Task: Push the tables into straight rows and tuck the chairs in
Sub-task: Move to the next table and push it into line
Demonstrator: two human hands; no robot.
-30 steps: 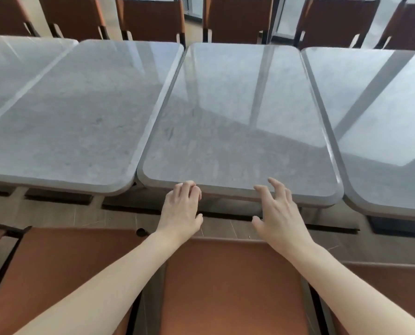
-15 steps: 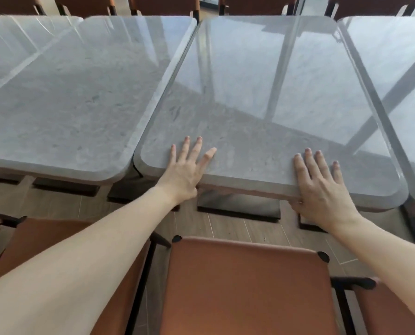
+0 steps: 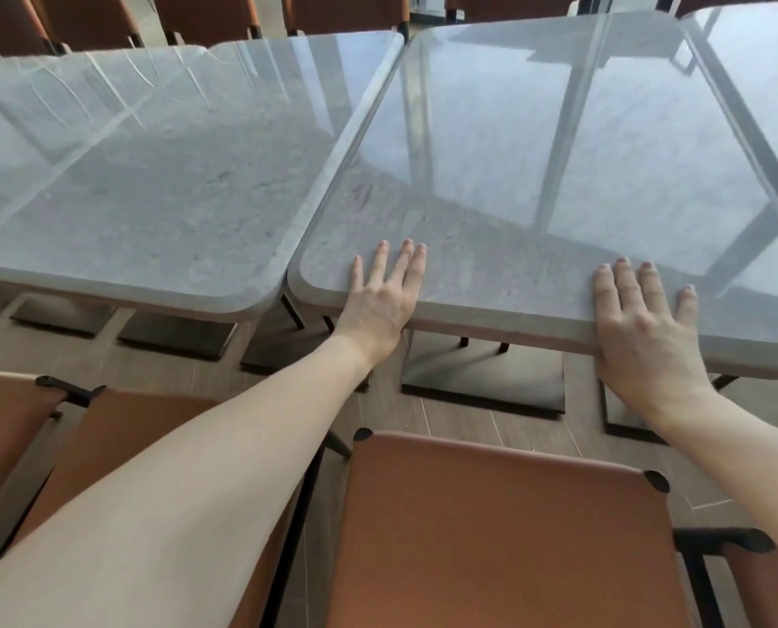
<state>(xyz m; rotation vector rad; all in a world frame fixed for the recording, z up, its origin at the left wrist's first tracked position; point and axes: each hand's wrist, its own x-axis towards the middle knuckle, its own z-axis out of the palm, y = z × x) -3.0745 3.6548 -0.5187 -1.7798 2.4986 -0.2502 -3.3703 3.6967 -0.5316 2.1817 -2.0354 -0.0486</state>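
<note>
A grey marble-look table [image 3: 559, 142] with rounded corners stands in front of me. My left hand [image 3: 380, 301] lies flat on its near edge close to the left corner, fingers straight. My right hand [image 3: 645, 328] lies flat on the same edge further right, fingers spread. A second grey table [image 3: 160, 174] sits beside it on the left, with a narrow gap between them; its near edge lies slightly further from me. A brown leather chair [image 3: 504, 537] stands between me and the table, under my arms.
A third table's edge [image 3: 776, 61] shows at the far right. More brown chairs [image 3: 24, 437] stand at my left, and another row of chairs [image 3: 341, 11] lines the far side. Black table bases [image 3: 482, 378] rest on the wood floor.
Both hands went from curling at the table's near edge to lying flat on its top. The view has moved closer and lower over the table.
</note>
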